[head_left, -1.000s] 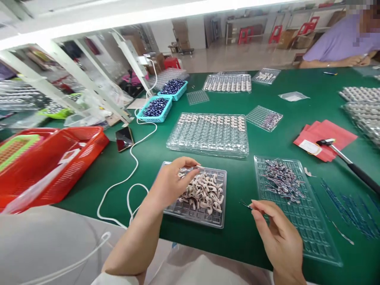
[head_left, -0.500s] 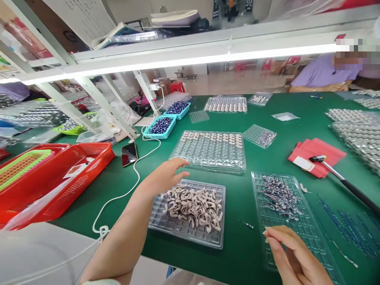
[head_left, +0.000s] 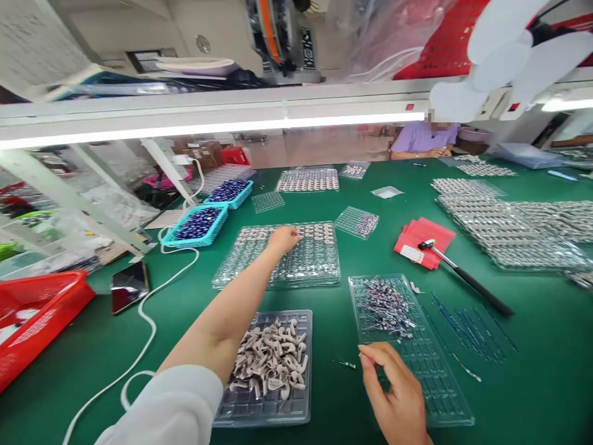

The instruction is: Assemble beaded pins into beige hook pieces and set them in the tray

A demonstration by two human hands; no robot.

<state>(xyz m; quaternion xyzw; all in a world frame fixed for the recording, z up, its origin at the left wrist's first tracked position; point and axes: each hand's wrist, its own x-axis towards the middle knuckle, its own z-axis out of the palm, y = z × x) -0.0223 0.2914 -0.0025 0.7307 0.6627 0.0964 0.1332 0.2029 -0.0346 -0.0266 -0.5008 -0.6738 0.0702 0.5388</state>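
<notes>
My left hand [head_left: 283,238] is stretched forward over a clear blister tray [head_left: 278,266], with its fingers pinched together at the tray's far rows, where small pale parts sit in the pockets. Whatever the fingertips hold is hidden. Under my left forearm lies a heap of beige hooked plastic pieces [head_left: 273,355] in a clear tray [head_left: 303,415]. Close to me, my right hand [head_left: 397,388] has thumb and forefinger pressed together; anything between them is too small to name. Beside it stands a clear tray [head_left: 440,383] bearing a pile of small wired components [head_left: 384,306].
Blue baskets [head_left: 197,227] of dark parts, a phone [head_left: 130,286] and a white cable [head_left: 155,327] are on the left. At right lie a black-handled hammer [head_left: 467,281], red packets [head_left: 424,241], thin wires [head_left: 470,327] and stacked filled trays [head_left: 504,228]. A person in purple [head_left: 424,139] sits opposite.
My left hand has moved forward from above the beige pieces to the blister tray, its fingers closing from apart to pinched. My right hand keeps its pinch. The view has turned right.
</notes>
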